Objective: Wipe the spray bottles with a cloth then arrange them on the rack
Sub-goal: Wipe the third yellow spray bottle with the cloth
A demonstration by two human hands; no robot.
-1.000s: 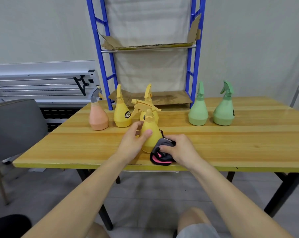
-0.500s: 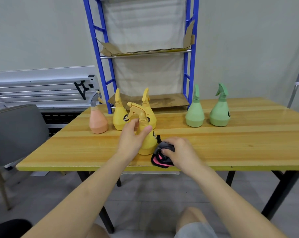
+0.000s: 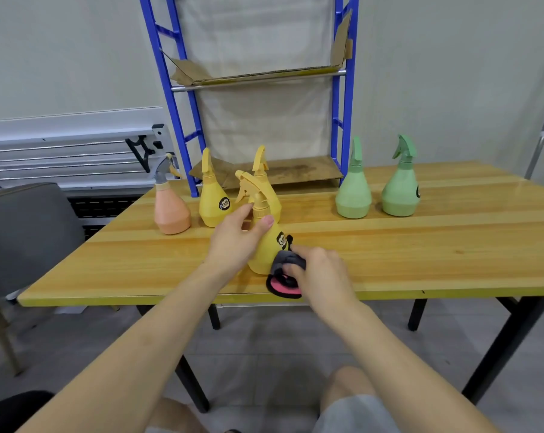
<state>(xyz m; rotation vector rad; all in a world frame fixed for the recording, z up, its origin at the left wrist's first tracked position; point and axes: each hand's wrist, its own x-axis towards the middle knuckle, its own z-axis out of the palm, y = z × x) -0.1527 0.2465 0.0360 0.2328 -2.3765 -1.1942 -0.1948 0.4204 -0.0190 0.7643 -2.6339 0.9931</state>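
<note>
A yellow spray bottle (image 3: pixel 269 245) stands near the front edge of the wooden table (image 3: pixel 420 257). My left hand (image 3: pixel 233 242) grips its neck and shoulder from the left. My right hand (image 3: pixel 320 273) holds a dark grey and pink cloth (image 3: pixel 284 278) against the bottle's lower right side. Behind stand two more yellow bottles (image 3: pixel 213 198) (image 3: pixel 264 179), a peach bottle (image 3: pixel 170 210) with a grey trigger, and two green bottles (image 3: pixel 353 195) (image 3: pixel 400 192). The blue rack (image 3: pixel 339 98) rises behind the table with cardboard-lined shelves.
A grey chair (image 3: pixel 20 232) stands at the table's left end. A white radiator-like frame (image 3: pixel 70 151) runs along the wall at left. My knees are below the table's front edge.
The yellow bottle has turned under my left hand so its black label faces right. My right hand with the cloth has stayed low on the bottle's right side. The camera tilted up slightly.
</note>
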